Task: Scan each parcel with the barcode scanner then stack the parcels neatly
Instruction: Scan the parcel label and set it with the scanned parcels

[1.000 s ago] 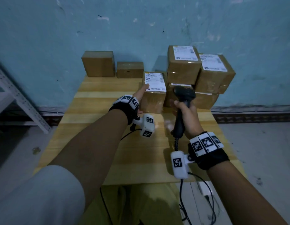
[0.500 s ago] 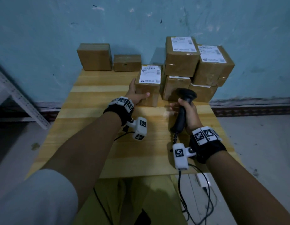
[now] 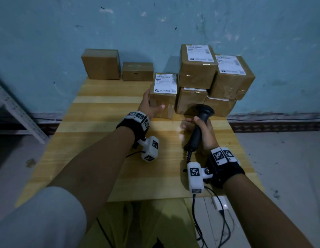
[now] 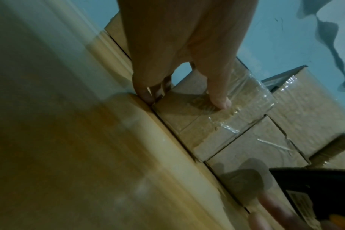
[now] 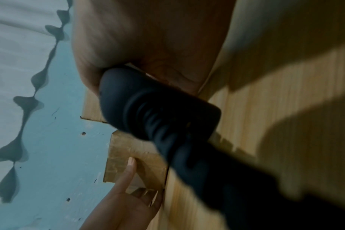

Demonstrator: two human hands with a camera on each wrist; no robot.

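1. Left hand (image 3: 149, 106) grasps small labelled parcel (image 3: 163, 97): thumb on front face, fingers (image 4: 148, 95) on left side.
2. That parcel sits on table (image 3: 102, 126), touching the parcel stack (image 3: 209, 81).
3. Right hand (image 3: 204, 130) clenched round barcode scanner (image 3: 200, 126) handle, head aimed at the stack.

The near half of the worktop (image 3: 94, 169) lies bare apart from the two forearms over it. At the back right, the stacked parcels (image 3: 205, 81) stand tight against the wall, the labelled parcel (image 3: 163, 97) touching their left side. Two plain boxes (image 3: 118, 67) block the back left, with open worktop between them and the labelled parcel.
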